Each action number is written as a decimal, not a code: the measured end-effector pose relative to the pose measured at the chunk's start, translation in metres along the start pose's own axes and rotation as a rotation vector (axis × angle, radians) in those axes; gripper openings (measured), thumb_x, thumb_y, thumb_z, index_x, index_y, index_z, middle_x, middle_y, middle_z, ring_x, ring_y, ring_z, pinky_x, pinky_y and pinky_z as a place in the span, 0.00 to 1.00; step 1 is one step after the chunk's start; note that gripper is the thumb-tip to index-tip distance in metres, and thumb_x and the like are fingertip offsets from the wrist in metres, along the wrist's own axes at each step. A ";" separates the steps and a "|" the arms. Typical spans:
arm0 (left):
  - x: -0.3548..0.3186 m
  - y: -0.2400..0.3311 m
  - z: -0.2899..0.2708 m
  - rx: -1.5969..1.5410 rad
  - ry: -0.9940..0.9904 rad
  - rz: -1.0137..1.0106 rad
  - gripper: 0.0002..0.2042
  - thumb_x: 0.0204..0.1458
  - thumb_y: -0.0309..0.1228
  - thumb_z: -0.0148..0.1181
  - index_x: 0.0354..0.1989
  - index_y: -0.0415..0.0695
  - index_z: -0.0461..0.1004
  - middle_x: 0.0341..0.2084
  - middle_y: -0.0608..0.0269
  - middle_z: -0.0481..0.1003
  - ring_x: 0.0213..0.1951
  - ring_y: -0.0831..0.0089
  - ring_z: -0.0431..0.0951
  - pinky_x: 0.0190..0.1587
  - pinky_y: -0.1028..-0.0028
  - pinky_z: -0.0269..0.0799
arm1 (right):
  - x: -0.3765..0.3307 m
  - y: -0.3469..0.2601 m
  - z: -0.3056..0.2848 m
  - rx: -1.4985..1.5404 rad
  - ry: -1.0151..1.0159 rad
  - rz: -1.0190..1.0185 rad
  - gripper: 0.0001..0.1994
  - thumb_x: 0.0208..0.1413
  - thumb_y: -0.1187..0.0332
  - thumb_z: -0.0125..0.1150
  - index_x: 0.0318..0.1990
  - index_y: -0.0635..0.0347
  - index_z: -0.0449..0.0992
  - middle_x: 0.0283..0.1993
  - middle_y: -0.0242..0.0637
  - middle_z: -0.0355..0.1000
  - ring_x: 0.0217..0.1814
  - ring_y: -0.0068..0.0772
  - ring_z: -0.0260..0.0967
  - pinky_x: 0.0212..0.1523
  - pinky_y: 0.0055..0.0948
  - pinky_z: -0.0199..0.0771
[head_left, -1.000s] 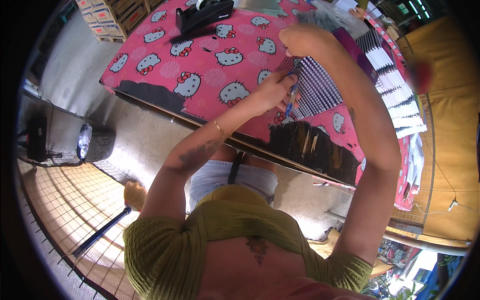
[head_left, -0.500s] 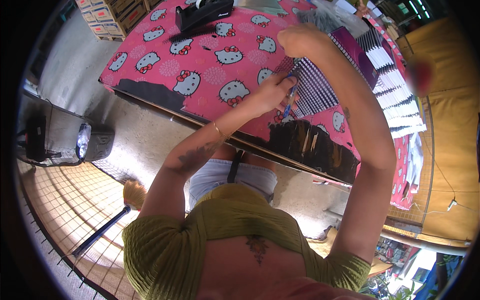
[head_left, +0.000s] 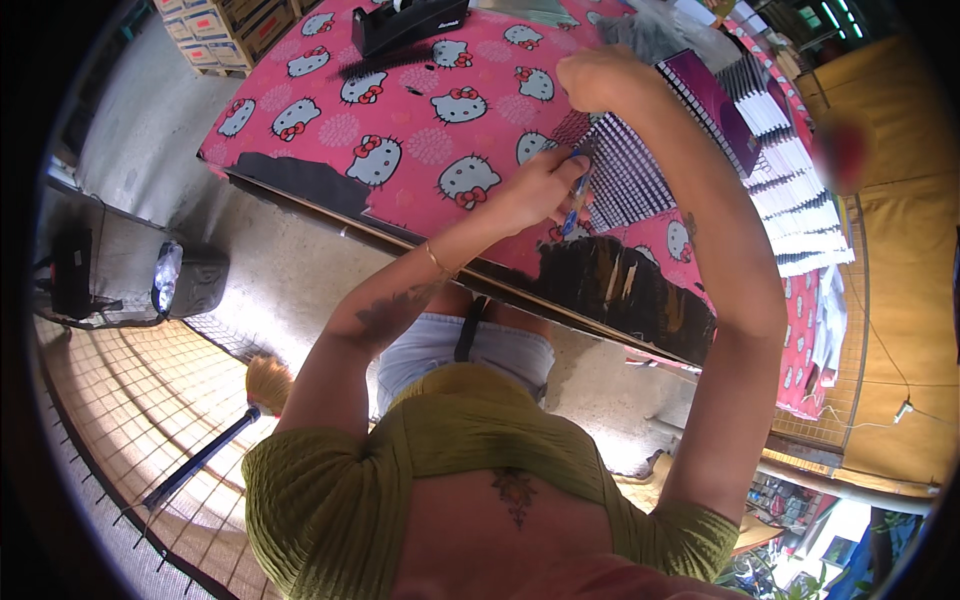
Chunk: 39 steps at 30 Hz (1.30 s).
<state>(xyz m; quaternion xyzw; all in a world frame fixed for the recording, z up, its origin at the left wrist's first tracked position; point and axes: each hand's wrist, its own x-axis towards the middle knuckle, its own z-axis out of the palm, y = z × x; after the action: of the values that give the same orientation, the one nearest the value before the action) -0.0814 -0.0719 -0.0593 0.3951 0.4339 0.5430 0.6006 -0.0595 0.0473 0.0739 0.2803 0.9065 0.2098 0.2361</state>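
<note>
My left hand (head_left: 545,188) is closed around a slim blue-handled tool (head_left: 573,212), perhaps pliers; its dark tip points away from me. The tool is at the left edge of a book (head_left: 632,185) whose top page carries a dense dark grid. At the far end of that edge, my right hand (head_left: 597,80) is curled shut with the wrist bent; what its fingers hold is hidden. My right forearm crosses over the book. Beyond the forearm is a purple cover (head_left: 712,110) with a row of dark binding loops along its edge.
A pink patterned table cover (head_left: 430,110) has torn dark patches along the near edge. Dark binding coils (head_left: 385,64) lie by a black tape dispenser (head_left: 415,25). Stacked spiral-bound books (head_left: 790,175) stand at right, clear plastic (head_left: 670,38) behind. A broom (head_left: 265,385) is below left.
Both hands stay in nearly the same place. The tool in my left hand has tilted slightly, and the view has shifted a little.
</note>
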 end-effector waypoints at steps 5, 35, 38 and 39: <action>0.007 0.012 0.002 -0.023 0.044 -0.048 0.18 0.63 0.40 0.44 0.49 0.37 0.66 0.32 0.55 0.77 0.28 0.66 0.82 0.23 0.72 0.75 | -0.003 0.000 0.005 -0.022 -0.019 -0.039 0.13 0.45 0.71 0.68 0.41 0.56 0.83 0.41 0.39 0.80 0.47 0.38 0.77 0.43 0.36 0.77; 0.010 -0.003 0.002 0.068 0.037 0.001 0.17 0.63 0.39 0.44 0.49 0.37 0.66 0.27 0.59 0.74 0.23 0.70 0.79 0.19 0.74 0.74 | 0.013 0.005 0.028 0.102 -0.012 -0.076 0.13 0.49 0.76 0.63 0.43 0.63 0.80 0.43 0.44 0.79 0.45 0.44 0.78 0.42 0.42 0.79; 0.002 -0.009 -0.001 0.042 0.036 -0.027 0.17 0.63 0.39 0.44 0.49 0.37 0.66 0.29 0.57 0.76 0.25 0.68 0.80 0.20 0.74 0.74 | 0.010 -0.004 0.020 0.051 -0.109 -0.064 0.14 0.48 0.77 0.63 0.45 0.63 0.80 0.45 0.43 0.79 0.46 0.44 0.78 0.43 0.43 0.79; 0.001 -0.010 -0.002 0.028 0.042 -0.040 0.17 0.63 0.39 0.44 0.49 0.36 0.66 0.29 0.56 0.76 0.25 0.68 0.81 0.20 0.74 0.74 | 0.006 -0.007 0.015 0.044 -0.112 -0.071 0.14 0.48 0.77 0.63 0.45 0.63 0.79 0.45 0.43 0.78 0.47 0.44 0.78 0.44 0.43 0.79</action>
<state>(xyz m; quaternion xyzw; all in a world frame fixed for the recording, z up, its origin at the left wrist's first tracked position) -0.0804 -0.0719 -0.0698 0.3832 0.4617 0.5332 0.5964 -0.0586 0.0500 0.0564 0.2642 0.9056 0.1655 0.2875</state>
